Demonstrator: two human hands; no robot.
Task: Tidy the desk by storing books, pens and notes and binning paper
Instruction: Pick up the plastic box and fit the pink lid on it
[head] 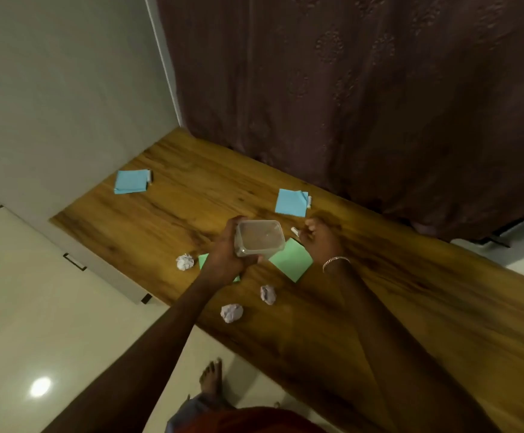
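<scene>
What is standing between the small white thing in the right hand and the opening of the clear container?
Nothing visible. The right hand holds a small white object just beside the clear plastic container, which the left hand holds with its open top bare and unlidded.

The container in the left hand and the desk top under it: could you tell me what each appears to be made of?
The container in the left hand looks like clear, thin plastic: the desk shows through its walls and its rim catches a dull sheen. The desk top looks like wood or wood-look laminate, with brown grain streaks and a smooth, faintly glossy finish; which of the two it is cannot be told from here.
</scene>
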